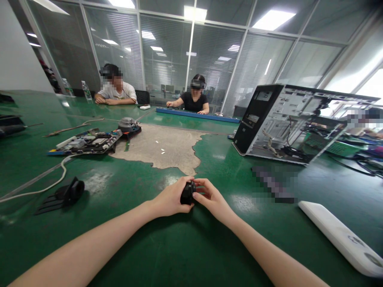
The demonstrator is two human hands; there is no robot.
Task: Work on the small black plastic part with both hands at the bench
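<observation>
both hands [171, 198] [213, 200] hold a small black object [186, 194].

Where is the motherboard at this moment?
In the head view, the motherboard lies on the left side of the green table, just left of the round silver cooler.

Glossy green table [155, 247] fills lower view, glare patches [247, 202] on it; framed glass partition [191, 44] across the back, slatted blinds [215, 56] showing through it; bright rectangular light panels [273, 20] up top; plain white wall [19, 48] far left; bright windows [371, 89] far right; dark chair back [144, 97] at table's far edge, left of centre
</observation>
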